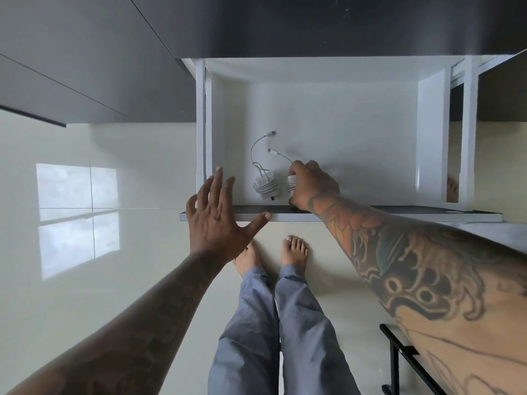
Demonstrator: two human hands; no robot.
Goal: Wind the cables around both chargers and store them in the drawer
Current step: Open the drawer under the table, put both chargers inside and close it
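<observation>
Head view: right hand (pixel 309 185) grasps the second wound charger (pixel 291 186) inside the open drawer (pixel 342 115), beside the first charger (pixel 266 183); left hand (pixel 216 218) hovers released. Next, likely letting go and closing the drawer.

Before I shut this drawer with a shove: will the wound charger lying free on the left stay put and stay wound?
The left charger looks small and light, so it may slide on the drawer floor. Its coils look snug, but the loose cable end is floppy and would likely flick about.
</observation>
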